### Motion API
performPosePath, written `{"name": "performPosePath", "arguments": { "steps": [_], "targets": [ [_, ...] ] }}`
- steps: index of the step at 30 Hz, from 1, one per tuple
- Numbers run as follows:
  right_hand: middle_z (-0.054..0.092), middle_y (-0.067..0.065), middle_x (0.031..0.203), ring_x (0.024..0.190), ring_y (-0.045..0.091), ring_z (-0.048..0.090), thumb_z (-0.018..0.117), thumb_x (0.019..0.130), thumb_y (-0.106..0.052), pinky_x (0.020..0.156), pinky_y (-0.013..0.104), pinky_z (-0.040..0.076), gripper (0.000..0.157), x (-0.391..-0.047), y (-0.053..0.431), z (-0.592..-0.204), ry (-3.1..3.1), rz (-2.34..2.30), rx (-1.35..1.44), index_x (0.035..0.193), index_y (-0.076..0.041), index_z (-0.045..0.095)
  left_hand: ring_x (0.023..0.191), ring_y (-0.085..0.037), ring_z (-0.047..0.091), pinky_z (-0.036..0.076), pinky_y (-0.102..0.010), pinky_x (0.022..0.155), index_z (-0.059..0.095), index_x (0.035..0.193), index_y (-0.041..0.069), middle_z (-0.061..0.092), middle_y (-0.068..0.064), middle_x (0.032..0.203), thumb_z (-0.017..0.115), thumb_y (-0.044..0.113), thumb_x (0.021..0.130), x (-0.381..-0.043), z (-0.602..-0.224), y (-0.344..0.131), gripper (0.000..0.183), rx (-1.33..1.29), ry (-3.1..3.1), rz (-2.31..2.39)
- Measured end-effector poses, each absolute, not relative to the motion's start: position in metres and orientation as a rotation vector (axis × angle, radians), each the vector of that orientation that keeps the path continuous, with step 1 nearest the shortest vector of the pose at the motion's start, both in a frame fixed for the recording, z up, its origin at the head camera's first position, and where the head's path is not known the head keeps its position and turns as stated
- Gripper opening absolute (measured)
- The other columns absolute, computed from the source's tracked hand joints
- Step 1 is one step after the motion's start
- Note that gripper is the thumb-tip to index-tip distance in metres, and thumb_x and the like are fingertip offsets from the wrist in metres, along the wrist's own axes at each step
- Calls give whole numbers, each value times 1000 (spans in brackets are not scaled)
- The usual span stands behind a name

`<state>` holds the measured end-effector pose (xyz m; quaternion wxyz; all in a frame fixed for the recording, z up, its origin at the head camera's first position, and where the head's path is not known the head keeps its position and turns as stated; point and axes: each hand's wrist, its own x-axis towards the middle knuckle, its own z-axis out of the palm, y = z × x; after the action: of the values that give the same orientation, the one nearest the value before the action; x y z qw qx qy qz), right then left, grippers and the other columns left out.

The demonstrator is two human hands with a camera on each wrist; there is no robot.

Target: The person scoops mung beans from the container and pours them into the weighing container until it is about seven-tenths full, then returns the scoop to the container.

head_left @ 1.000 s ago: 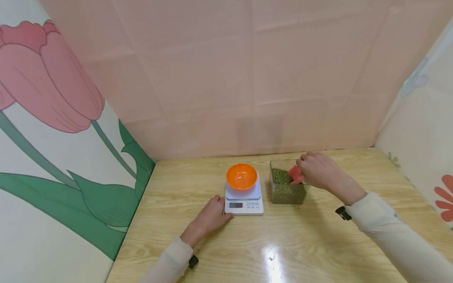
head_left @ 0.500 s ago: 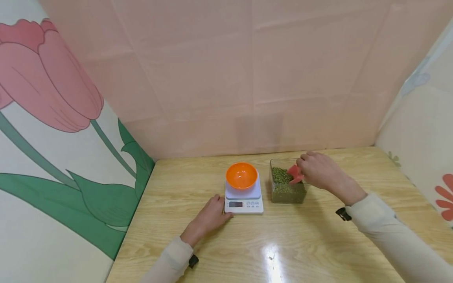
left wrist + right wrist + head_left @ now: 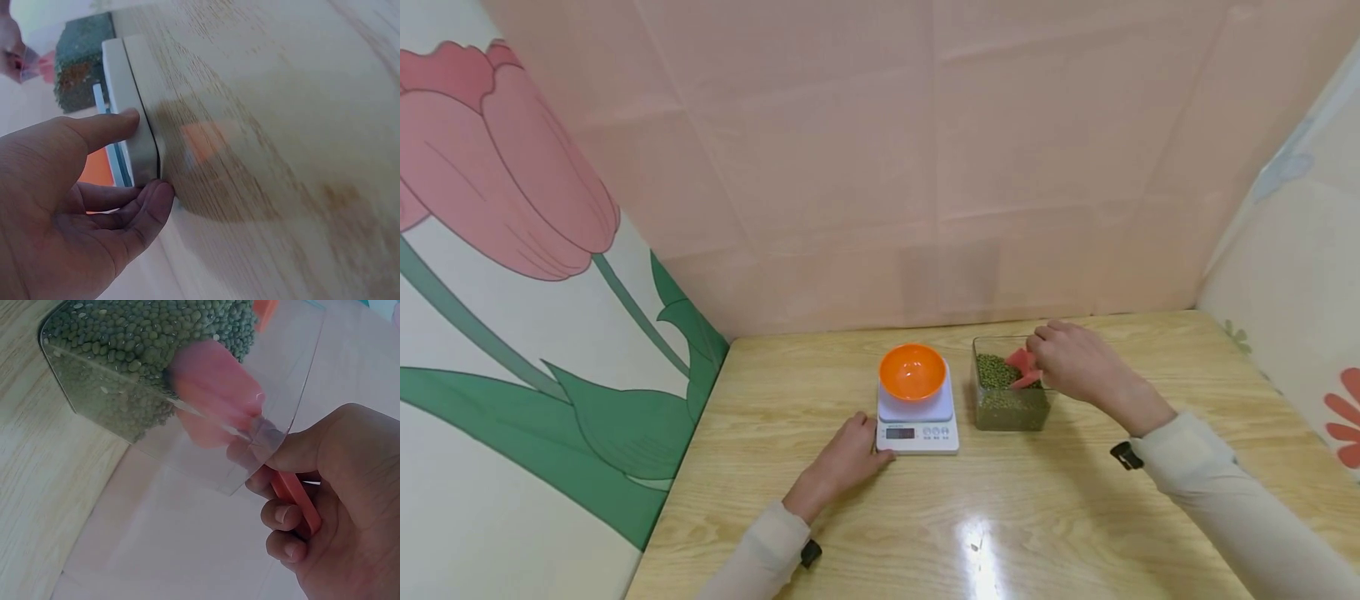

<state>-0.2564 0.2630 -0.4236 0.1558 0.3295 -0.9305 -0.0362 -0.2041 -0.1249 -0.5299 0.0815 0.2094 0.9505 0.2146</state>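
A white kitchen scale (image 3: 917, 440) with a small display carries an orange bowl (image 3: 912, 372); no beans show inside the bowl. My left hand (image 3: 846, 454) holds the scale by its front left corner, thumb on the front side and curled fingers at the left side (image 3: 153, 206). To the right, a clear container (image 3: 1011, 421) holds green mung beans (image 3: 996, 371). My right hand (image 3: 1075, 358) reaches over its right rim and grips a red scoop by the handle (image 3: 297, 503). The scoop's head (image 3: 219, 381) is tilted, its front edge among the beans.
Scale and container stand side by side on a light wooden table (image 3: 820, 375), a narrow gap between them. A pink sheet (image 3: 850, 167) hangs behind the table. Flower-painted walls (image 3: 512, 417) bound the left and right sides.
The red scoop and my right hand have shifted slightly left within the container. My left hand, the scale and the bowl hold their places.
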Motion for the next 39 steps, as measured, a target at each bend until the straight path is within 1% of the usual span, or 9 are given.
{"name": "performPosePath", "arguments": {
  "steps": [7, 10, 14, 18, 22, 27, 33, 39],
  "targets": [
    [65, 6, 77, 72, 22, 54, 79, 79, 4, 66, 37, 52, 14, -259, 263, -428, -2655, -93, 940, 80, -4, 68, 97, -17, 55, 56, -34, 89, 59, 147, -1, 62, -11, 117, 76, 36, 100, -203, -530, -125, 61, 623, 2832, 656],
    [66, 6, 78, 73, 22, 55, 81, 79, 4, 67, 38, 54, 15, -258, 263, -428, -2653, -83, 937, 81, -4, 68, 96, -17, 54, 55, -33, 88, 59, 147, 0, 62, -10, 116, 76, 36, 100, -203, -530, -125, 62, 624, 2833, 654],
    [68, 8, 81, 75, 24, 58, 81, 82, 3, 69, 39, 56, 12, -257, 262, -427, -2652, -62, 932, 84, -2, 70, 94, -16, 53, 54, -31, 86, 59, 147, 1, 62, -9, 115, 77, 36, 100, -202, -530, -125, 62, 635, 2837, 656],
    [68, 7, 82, 77, 24, 60, 77, 81, 6, 70, 40, 57, 12, -257, 262, -427, -2649, -43, 930, 84, -3, 71, 92, -16, 53, 54, -31, 85, 59, 147, 1, 62, -9, 114, 77, 35, 100, -202, -530, -124, 60, 638, 2838, 666],
    [67, 5, 81, 76, 23, 59, 73, 78, 10, 69, 39, 56, 17, -257, 262, -428, -2654, -34, 922, 83, -5, 69, 94, -17, 53, 54, -32, 86, 59, 148, 2, 62, -9, 116, 77, 35, 100, -202, -530, -124, 61, 625, 2836, 665],
    [66, 5, 80, 76, 23, 59, 71, 79, 10, 68, 40, 55, 18, -259, 262, -430, -2655, -32, 909, 81, -7, 67, 94, -17, 53, 54, -32, 87, 58, 149, 2, 61, -10, 116, 77, 34, 100, -202, -529, -123, 62, 611, 2832, 663],
    [67, 6, 81, 77, 24, 59, 67, 78, 11, 68, 40, 56, 20, -260, 261, -432, -2657, -20, 908, 80, -9, 67, 93, -17, 52, 53, -31, 85, 59, 149, 4, 60, -8, 114, 77, 34, 100, -202, -528, -123, 60, 600, 2831, 661],
    [67, 5, 81, 77, 24, 60, 65, 80, 11, 68, 39, 56, 21, -260, 260, -434, -2636, -10, 912, 81, -10, 68, 92, -17, 52, 53, -31, 84, 57, 150, 3, 60, -8, 113, 78, 34, 99, -202, -527, -123, 63, 596, 2833, 657]
  ]
}}
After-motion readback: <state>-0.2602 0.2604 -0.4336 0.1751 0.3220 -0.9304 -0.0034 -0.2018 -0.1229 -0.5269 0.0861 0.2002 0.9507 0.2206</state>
